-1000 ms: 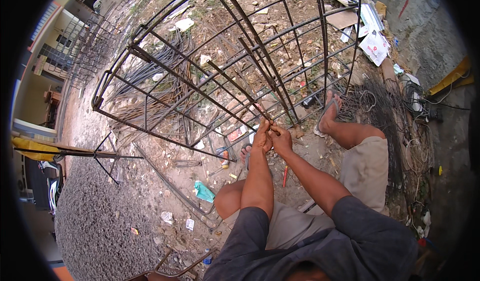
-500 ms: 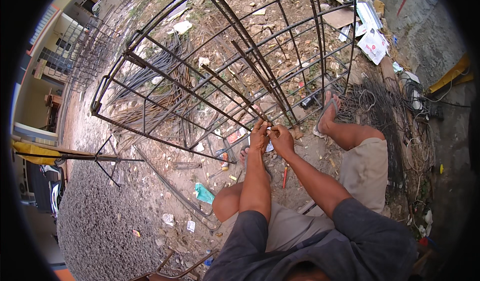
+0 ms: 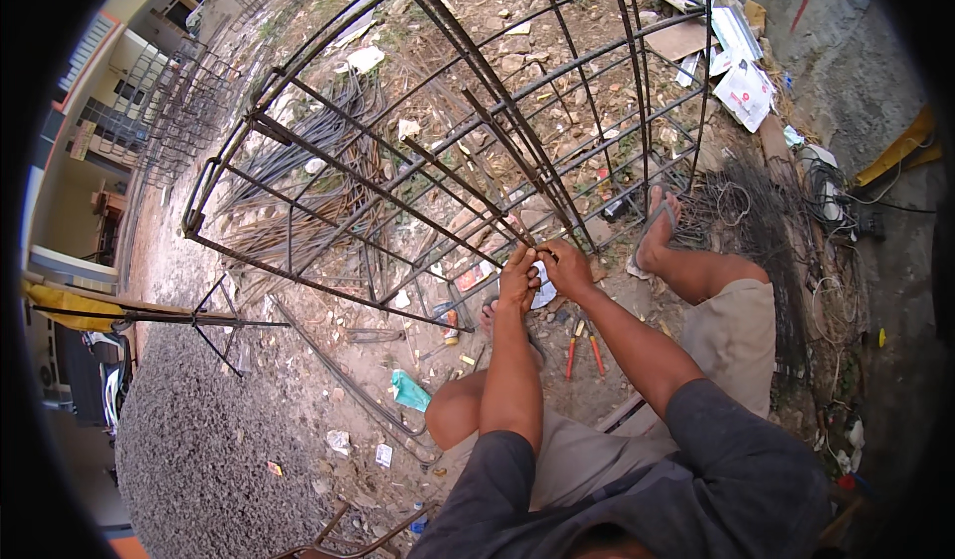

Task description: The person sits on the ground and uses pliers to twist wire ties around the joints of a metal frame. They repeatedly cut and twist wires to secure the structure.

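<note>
A cage of dark steel reinforcing bars point(image 3: 298, 282) with bent stirrups stretches in front of me. At its near corner my left hand point(image 3: 518, 279) and my right hand point(image 3: 567, 268) come close together, fingertips almost meeting beside the bar ends. The fingers of both are curled and pinched; whatever lies between them is too small to make out. Red-handled pincers point(image 3: 583, 344) lie on the soil just below my hands, handles apart. Left of my hands, an orange and white can or bottle point(image 3: 451, 326) lies near my foot.
A bundle of loose rods point(image 3: 298, 196) lies beyond the cage. Dark wire point(image 3: 741, 223) is heaped to the right, near a power strip with cables point(image 3: 824, 196). A gravel pile point(image 3: 209, 440) spreads at left. One yellow-wrapped bar point(image 3: 85, 305) juts in there.
My right hand has shifted slightly up and right, and its fingers have turned. My left hand has dropped a little. More of the red-handled pincers now shows below.
</note>
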Motion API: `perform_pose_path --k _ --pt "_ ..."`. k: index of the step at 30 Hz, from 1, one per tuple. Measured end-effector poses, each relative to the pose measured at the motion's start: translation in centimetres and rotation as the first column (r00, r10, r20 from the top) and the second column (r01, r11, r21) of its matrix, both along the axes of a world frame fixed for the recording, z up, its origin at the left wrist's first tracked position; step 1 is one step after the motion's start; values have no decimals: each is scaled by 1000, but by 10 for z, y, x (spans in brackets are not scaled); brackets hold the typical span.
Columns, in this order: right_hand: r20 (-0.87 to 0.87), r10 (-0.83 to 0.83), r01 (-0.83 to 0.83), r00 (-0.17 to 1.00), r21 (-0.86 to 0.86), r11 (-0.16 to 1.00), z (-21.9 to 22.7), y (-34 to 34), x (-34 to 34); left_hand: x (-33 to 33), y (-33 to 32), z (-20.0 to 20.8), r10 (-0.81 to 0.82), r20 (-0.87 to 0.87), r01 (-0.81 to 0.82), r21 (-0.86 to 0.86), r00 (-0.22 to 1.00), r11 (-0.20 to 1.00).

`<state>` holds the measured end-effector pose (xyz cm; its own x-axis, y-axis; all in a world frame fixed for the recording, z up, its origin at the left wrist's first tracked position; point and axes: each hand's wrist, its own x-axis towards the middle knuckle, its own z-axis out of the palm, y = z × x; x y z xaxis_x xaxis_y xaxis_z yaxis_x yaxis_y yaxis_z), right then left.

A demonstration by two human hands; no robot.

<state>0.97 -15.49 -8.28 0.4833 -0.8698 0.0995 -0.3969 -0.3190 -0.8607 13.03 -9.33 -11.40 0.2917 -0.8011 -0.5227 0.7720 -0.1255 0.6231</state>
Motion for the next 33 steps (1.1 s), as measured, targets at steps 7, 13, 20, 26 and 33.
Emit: perform_pose_path --k 7,13,20,26,33 --pt "-70 10 -19 998 -134 991 -2 -14 2 -17 -4 -3 109 478 -176 98 872 979" --pt "-181 10 -87 983 -422 903 -2 -9 7 -18 -13 -11 147 561 -249 109 815 962" --pt "-191 -35 -54 981 -440 896 -3 13 4 -28 -7 -2 -8 697 -207 224 717 952" --pt "-193 -48 -36 980 -409 912 -17 15 2 -48 3 32 124 574 -284 199 809 938" --pt "-220 -87 14 972 -314 949 -32 23 16 -81 6 40 329 490 -426 98 807 899"
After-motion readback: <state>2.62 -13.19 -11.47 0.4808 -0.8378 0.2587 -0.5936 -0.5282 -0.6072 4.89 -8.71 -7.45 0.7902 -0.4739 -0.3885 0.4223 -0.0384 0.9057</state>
